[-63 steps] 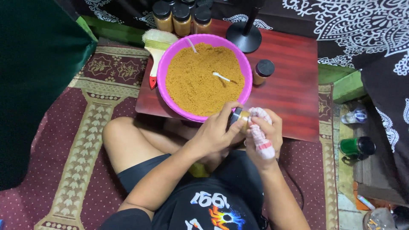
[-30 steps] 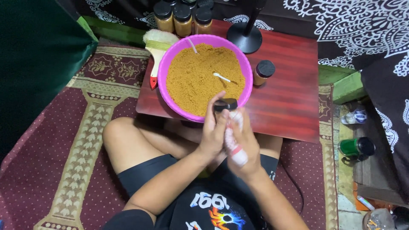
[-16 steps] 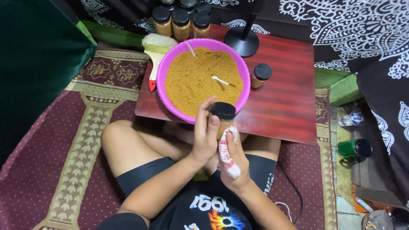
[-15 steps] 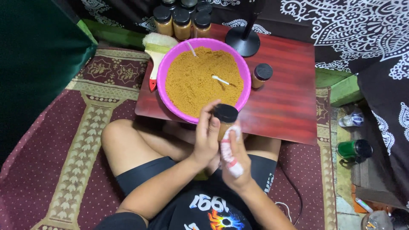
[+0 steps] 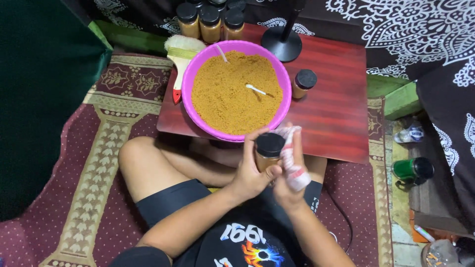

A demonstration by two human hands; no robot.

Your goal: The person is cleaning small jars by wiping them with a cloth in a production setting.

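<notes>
We are holding a small glass jar with a black screw lid (image 5: 269,151), filled with orange-brown powder, between both hands above our lap, just in front of the near edge of the low red-brown wooden table (image 5: 336,104). Our left hand (image 5: 250,173) is wrapping the jar's side, its fingers (image 5: 253,138) curled closed around the glass. Our right hand (image 5: 289,165) is pressing a crumpled white cloth with red markings (image 5: 292,158) against the jar's other side, its fingers closed on the cloth. On the table a round pink plastic basin (image 5: 195,79) is holding a mound of the same orange-brown powder (image 5: 227,99), with a small white plastic spoon (image 5: 256,89) lying on top. Just to the right of the basin another black-lidded jar of powder (image 5: 303,83) is standing upright. Three more such jars (image 5: 210,20) are lining the far edge, beside a round black stand base (image 5: 282,44). A brush with a red handle and pale bristles (image 5: 180,54) is lying just left of the basin. A patterned maroon rug (image 5: 74,198) is covering the floor under our crossed legs.
</notes>
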